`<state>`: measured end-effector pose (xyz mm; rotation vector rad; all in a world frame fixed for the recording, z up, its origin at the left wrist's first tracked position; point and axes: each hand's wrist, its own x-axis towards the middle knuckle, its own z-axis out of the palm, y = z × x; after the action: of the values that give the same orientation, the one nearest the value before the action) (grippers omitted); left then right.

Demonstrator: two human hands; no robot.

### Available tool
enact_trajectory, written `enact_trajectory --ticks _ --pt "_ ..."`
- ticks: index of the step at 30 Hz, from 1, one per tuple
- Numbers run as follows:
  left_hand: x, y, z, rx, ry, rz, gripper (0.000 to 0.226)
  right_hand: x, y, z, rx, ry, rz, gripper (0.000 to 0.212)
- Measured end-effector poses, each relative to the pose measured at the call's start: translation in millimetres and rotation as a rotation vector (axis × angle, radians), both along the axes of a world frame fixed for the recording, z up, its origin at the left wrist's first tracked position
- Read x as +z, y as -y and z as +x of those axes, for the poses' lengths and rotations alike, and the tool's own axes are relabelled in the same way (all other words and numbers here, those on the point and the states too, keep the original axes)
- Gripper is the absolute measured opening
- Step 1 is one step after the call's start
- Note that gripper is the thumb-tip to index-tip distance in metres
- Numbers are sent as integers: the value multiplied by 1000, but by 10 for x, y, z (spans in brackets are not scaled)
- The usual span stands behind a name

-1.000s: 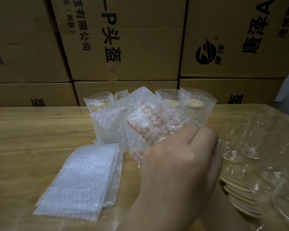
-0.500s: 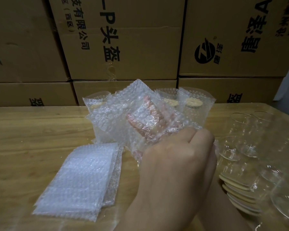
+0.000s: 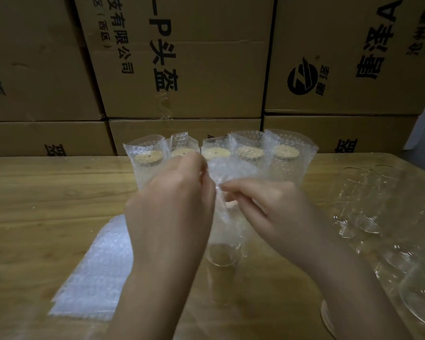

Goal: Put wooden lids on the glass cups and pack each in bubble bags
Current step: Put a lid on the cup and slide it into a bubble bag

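Both forearms reach in from the near edge of the surface, backs upward, the left hand and right hand close together, curled fingers of each pinching the bubble bag between them.

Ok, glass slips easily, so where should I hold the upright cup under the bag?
Probably round the side wall of the glass cup, from the right: it stands upright, the bubble bag hangs over its rim, and the bag pile lies to its left.
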<state>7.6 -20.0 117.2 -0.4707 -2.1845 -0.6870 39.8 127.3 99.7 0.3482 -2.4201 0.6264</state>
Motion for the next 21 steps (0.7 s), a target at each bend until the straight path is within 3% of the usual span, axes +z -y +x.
enact_trajectory --ticks 3,8,14,21 --pt "22 111 -70 68 32 75 7 29 -26 34 80 -128 -77 23" --pt "-21 246 -230 69 152 136 8 3 -44 -29 -93 -209 61 22" --pt "-69 267 -319 74 290 144 3 -243 -179 -180 -137 337 82 33" --pt "-43 337 -321 -74 351 -41 22 -494 -122 -388 -105 372 48 53"
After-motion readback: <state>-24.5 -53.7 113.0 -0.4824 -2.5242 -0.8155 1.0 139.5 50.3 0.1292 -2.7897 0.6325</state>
